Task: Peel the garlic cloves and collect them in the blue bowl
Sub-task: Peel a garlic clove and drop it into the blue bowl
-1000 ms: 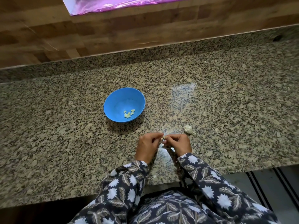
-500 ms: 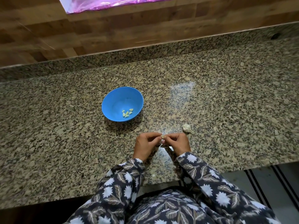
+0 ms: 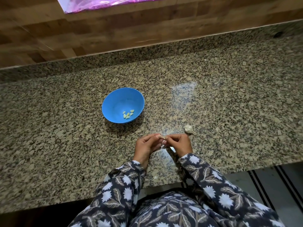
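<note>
Speckled granite countertop (image 3: 229, 95) is filling the middle of the frame, with a wood-patterned wall (image 3: 114, 35) running behind it across the top and a shiny purple sheet (image 3: 106, 3) showing at the top edge. You are standing at the counter's near edge, and your patterned sleeves (image 3: 121, 185) are entering from the bottom centre. Your left hand (image 3: 146, 146) and right hand (image 3: 180, 144) are meeting just below the centre of the frame. Both are curling their fingers and pinching one small garlic clove (image 3: 164, 137) between the fingertips. A pale shred of skin (image 3: 163, 142) is showing under the clove, between the hands; whether it is attached cannot be told. The blue bowl (image 3: 118, 99) is sitting upright on the counter, up and to the left of the hands and well apart from them. It is holding a small cluster of peeled cloves (image 3: 128, 114) low on its right inner side. A garlic bulb (image 3: 188, 128) is lying on the granite just above and to the right of your right hand, near it but not touching.
</note>
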`<state>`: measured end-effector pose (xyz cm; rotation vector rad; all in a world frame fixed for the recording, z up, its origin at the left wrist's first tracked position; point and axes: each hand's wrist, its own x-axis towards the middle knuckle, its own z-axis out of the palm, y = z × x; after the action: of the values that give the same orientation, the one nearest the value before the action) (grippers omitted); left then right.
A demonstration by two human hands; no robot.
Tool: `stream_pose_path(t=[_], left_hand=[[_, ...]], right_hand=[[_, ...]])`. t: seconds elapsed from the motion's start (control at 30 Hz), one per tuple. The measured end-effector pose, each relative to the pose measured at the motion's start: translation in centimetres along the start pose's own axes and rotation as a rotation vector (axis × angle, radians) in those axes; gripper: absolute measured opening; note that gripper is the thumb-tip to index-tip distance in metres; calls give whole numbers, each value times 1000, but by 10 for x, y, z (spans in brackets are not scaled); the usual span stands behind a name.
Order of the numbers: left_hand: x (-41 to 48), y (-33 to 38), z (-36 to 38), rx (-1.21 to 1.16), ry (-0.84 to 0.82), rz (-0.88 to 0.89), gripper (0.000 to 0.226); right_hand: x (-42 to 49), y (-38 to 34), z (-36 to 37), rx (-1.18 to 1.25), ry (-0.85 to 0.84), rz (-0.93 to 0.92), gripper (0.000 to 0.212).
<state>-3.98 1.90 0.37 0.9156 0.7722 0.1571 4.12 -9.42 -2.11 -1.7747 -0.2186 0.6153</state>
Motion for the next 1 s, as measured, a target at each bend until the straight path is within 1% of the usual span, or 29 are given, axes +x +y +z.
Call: stream_pose_path(t=[0.1, 0.2, 0.27, 0.37, 0.47, 0.53, 0.67, 0.73, 0.83, 1.0], left_hand=[[0, 4, -2, -108, -12, -42, 19], [0, 7, -4, -124, -13, -58, 14], [0, 7, -4, -79, -3, -40, 13], [-1, 6, -5, 12, 18, 6, 18], [-1, 6, -5, 98, 18, 42, 17], [-2, 6, -5, 145, 12, 68, 13], [-1, 6, -3, 251, 16, 121, 11], [1, 6, -3, 314, 23, 153, 11], [2, 4, -4, 394, 24, 214, 13], [2, 3, -2, 397, -3, 231, 14]], right_hand=[[-2, -3, 0, 9, 26, 14, 25], [-3, -5, 3, 0, 63, 8, 29], [-3, -6, 5, -10, 84, -12, 28], [-5, -9, 5, -63, 94, -57, 26], [-6, -10, 3, -155, 72, -85, 12], [-5, -10, 3, -144, 55, -90, 3], [-4, -9, 5, -165, 28, -137, 5], [-4, -9, 4, -187, 22, -138, 10], [-4, -8, 4, -198, -4, -132, 11], [-2, -4, 4, -165, -15, -134, 12]])
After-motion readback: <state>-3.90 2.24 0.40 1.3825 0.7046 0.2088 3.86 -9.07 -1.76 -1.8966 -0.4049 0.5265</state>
